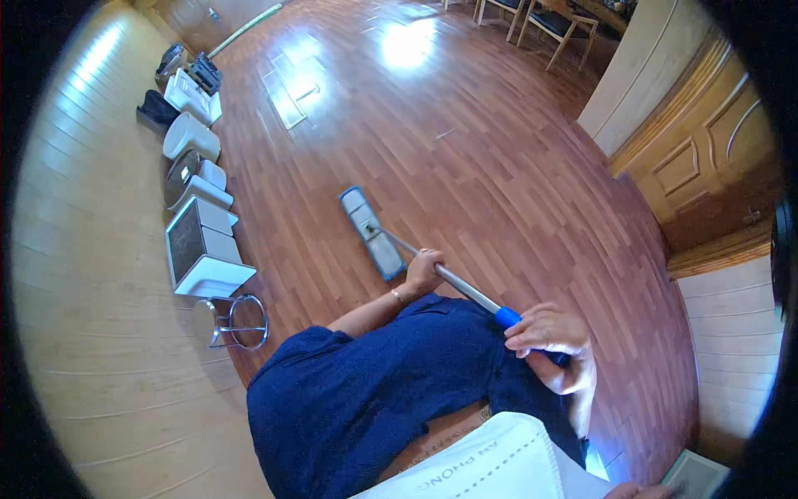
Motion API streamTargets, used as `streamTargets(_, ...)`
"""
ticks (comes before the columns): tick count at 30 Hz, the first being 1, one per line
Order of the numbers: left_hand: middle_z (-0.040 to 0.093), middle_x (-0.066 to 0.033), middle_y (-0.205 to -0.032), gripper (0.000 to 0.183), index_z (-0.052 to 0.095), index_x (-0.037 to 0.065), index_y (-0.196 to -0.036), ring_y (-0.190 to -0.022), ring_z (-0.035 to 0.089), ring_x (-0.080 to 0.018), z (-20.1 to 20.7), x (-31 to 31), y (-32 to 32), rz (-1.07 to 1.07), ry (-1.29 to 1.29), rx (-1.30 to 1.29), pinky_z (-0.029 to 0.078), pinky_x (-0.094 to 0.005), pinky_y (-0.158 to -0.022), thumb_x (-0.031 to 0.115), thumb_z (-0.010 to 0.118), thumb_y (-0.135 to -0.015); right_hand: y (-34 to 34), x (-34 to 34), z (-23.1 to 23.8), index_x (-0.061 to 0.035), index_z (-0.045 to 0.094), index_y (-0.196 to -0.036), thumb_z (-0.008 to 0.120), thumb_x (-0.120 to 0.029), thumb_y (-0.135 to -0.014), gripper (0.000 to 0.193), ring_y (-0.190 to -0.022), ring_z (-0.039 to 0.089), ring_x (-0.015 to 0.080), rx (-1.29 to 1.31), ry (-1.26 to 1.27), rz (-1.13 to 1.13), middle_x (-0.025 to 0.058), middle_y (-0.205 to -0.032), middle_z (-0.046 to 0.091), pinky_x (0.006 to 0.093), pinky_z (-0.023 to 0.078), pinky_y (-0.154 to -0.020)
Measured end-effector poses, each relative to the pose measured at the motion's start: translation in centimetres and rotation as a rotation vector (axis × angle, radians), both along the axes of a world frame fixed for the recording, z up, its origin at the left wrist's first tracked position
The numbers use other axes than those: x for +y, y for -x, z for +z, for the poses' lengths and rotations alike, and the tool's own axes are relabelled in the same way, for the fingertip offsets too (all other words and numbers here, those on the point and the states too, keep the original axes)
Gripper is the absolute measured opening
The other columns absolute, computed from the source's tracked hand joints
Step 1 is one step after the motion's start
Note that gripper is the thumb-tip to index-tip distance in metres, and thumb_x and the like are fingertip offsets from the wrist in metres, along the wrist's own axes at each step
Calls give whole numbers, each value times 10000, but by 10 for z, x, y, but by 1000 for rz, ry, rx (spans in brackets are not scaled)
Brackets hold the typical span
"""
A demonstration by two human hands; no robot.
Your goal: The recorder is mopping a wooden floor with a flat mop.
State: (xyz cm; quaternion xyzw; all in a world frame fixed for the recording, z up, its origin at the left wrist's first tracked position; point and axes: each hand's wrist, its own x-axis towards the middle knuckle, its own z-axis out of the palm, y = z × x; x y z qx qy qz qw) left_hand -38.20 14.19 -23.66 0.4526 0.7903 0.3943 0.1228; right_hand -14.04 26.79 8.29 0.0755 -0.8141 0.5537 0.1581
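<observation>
While both of my hands grip one flat mop (470, 289), its mop head (378, 245) lies on the wood-look floor (532, 183) near the centre of the frame, up and left of my left hand (426, 270). That hand has its fingers wrapped round the metal pole, in the middle of the frame; right hand (549, 333), right of centre and lower, curls over the blue handle (507, 318), hiding its far end. Mop head is pale, blue-edged, set slantwise, joined to the pole's thin upper-left end. Left side of frame: row of stuff along the pale wall (91, 249), limiting me that way. Metal-framed stool (241, 323) nearest, then a white boxy unit with a dark panel (218, 241), then a rounded white item (191, 137); dark items past that, upper left, too small to tell. Chairs (561, 25) upper right; wooden door (706, 158) at right edge. Bright glare on the floor, upper middle. White printed cloth (490, 457) and navy shirt (374, 391) block my view of the lower frame.
</observation>
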Motion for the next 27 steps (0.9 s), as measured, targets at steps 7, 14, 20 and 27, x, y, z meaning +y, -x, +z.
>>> streamTargets(7, 519, -122, -635, 178, 435, 89, -603, -697, 526, -362, -21, 79, 65, -421, -198, -4, 395, -432, -649, 71, 612, -585, 23, -14, -21, -61, 703, -899, 780, -105, -659, 256, -944, 665, 273, -50, -5, -261, 65, -833, 700, 424, 460, -867)
streamTargets(14, 513, -71, -684, 163, 447, 130, -666, -764, 543, -320, -16, 139, 107, -561, 31, 112, 424, -452, -579, 99, 603, -631, 63, -19, -46, -46, 690, -866, 762, -156, -742, 181, -1084, 596, 347, -62, 94, -472, 169, -1005, 665, 456, 446, -944)
streamTargets(20, 613, -54, -748, 144, 571, 158, -678, -803, 632, -299, -45, 170, 171, -442, 117, 267, 500, -458, -581, 241, 683, -640, 113, -4, -85, -37, 666, -854, 667, -97, -828, 65, -1180, 546, 357, -95, 34, -507, 186, -1094, 646, 461, 412, -997)
streamTargets(27, 571, 16, -840, 160, 538, 194, -785, -935, 585, -223, -57, 121, 245, -239, 305, 153, 391, -464, -710, 172, 640, -664, 183, -1, -108, -96, 653, -940, 717, -135, -743, 211, -1122, 560, 367, -164, -484, -337, 162, -1215, 598, 453, 429, -959)
